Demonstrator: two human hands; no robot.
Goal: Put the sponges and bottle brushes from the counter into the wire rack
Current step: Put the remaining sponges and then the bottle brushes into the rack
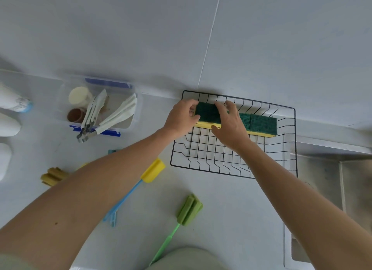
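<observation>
Both hands, left hand (182,116) and right hand (231,124), are closing their grip on a sponge (207,113), seating it in the wire rack (201,152); the brushes (189,209) on the counter (231,219) are waiting next.

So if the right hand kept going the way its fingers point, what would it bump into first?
The right hand points toward the back of the wire rack, over the sponge it holds. It would probably meet the rack's back wires first, then the wall, though depth is hard to judge.
</observation>
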